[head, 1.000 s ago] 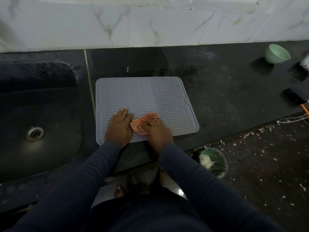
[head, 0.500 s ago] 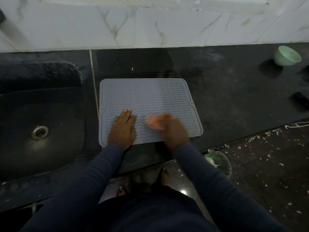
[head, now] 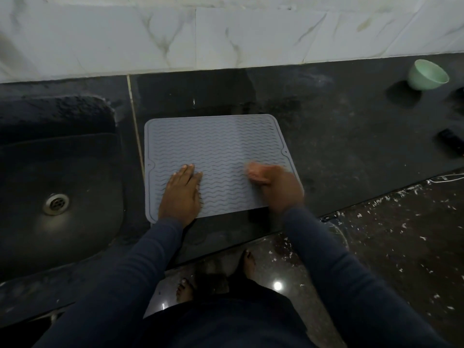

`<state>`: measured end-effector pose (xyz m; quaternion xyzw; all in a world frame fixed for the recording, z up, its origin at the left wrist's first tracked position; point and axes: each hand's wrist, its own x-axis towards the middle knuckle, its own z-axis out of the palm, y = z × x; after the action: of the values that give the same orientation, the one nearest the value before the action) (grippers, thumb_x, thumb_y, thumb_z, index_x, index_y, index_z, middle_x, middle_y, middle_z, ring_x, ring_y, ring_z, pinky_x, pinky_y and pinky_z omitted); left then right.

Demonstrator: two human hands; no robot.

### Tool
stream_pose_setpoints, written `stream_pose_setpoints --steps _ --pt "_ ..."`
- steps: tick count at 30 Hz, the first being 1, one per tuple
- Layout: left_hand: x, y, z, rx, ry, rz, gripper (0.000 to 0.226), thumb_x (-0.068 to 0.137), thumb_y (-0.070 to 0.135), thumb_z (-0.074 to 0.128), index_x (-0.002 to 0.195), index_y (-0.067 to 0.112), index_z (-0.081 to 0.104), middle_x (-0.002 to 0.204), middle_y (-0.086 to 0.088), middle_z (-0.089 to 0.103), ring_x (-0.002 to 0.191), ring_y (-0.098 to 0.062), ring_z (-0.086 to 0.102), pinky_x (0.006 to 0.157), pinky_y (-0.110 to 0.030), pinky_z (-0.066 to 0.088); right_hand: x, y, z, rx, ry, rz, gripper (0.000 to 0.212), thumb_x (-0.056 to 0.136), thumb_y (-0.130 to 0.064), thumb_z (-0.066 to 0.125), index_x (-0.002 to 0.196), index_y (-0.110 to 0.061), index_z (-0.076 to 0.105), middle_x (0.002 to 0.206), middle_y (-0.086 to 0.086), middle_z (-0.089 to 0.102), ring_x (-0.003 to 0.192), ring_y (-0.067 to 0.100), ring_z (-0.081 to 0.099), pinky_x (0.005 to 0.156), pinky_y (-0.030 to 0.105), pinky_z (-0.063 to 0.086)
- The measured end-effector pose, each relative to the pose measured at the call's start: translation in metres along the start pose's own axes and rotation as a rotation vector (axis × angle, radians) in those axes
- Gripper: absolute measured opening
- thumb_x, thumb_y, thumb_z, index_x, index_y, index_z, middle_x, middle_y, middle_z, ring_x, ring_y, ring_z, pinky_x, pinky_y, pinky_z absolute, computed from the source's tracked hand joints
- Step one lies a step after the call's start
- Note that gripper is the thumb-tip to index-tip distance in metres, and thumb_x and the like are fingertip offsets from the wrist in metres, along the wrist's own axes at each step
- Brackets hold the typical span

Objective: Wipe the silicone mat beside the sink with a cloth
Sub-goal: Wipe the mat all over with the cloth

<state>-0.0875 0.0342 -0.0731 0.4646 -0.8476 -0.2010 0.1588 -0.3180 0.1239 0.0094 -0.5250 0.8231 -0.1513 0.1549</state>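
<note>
Grey silicone mat point(head: 216, 146) sits pinned under the flat-fingered left hand point(head: 180, 194), likely against sliding, while the right hand point(head: 281, 190) clutches the cloth point(head: 253, 172).

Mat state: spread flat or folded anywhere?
Spread flat. The silicone mat lies open on the counter, ribs unbroken; left hand rests flat on it. Near-right corner is hidden by the right hand gripping the cloth.

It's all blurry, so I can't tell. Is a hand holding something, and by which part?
The right hand grips the orange cloth, bunched against the mat; blur hides which part. The left hand holds nothing and rests flat on the mat.
</note>
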Motion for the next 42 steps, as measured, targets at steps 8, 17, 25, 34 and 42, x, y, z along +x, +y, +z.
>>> stream_pose_setpoints --steps 8,17,25,34,42 --pt "0.0 -0.001 0.001 -0.028 0.032 0.021 0.047 0.093 0.02 0.034 0.135 0.006 0.053 0.146 -0.016 0.043 0.138 -0.032 0.034 0.116 -0.042 0.016 -0.035 0.026 0.014 -0.204 -0.134 -0.106 0.035 0.088 -0.029 0.057 0.122 -0.036 0.064 0.126 -0.004 0.062 0.111 0.024 0.054 0.089 0.034 0.046" --pt "0.0 0.001 0.0 -0.061 0.043 -0.001 0.049 0.093 0.019 0.034 0.14 0.006 0.046 0.148 -0.016 0.04 0.139 -0.029 0.033 0.117 -0.038 0.013 0.019 -0.022 -0.006 -0.011 -0.072 0.157 0.03 0.087 -0.045 0.063 0.102 -0.022 0.072 0.095 0.002 0.07 0.089 0.02 0.065 0.077 0.031 0.05" --pt "-0.003 0.004 -0.006 -0.118 0.036 -0.046 0.058 0.093 0.021 0.029 0.149 0.008 0.027 0.152 -0.015 0.033 0.142 -0.028 0.028 0.119 -0.039 0.013 -0.006 -0.008 0.022 -0.184 -0.168 -0.093 0.04 0.087 -0.036 0.047 0.125 -0.039 0.061 0.132 0.0 0.057 0.115 0.029 0.05 0.091 0.037 0.044" --pt "-0.002 0.008 -0.007 -0.145 0.035 -0.061 0.059 0.096 0.008 0.039 0.151 0.006 0.018 0.156 -0.014 0.025 0.142 -0.026 0.027 0.119 -0.04 0.015 0.025 -0.007 -0.004 0.026 -0.083 0.292 0.029 0.09 -0.044 0.059 0.101 -0.02 0.071 0.097 0.005 0.071 0.082 0.023 0.068 0.076 0.037 0.057" --pt "-0.001 0.006 -0.007 -0.136 0.027 -0.071 0.06 0.095 0.01 0.043 0.151 0.008 0.022 0.154 -0.015 0.029 0.142 -0.026 0.027 0.119 -0.04 0.015 -0.003 -0.038 0.035 -0.101 -0.168 -0.12 0.04 0.089 -0.042 0.049 0.127 -0.037 0.059 0.132 -0.004 0.057 0.117 0.023 0.054 0.096 0.036 0.044"
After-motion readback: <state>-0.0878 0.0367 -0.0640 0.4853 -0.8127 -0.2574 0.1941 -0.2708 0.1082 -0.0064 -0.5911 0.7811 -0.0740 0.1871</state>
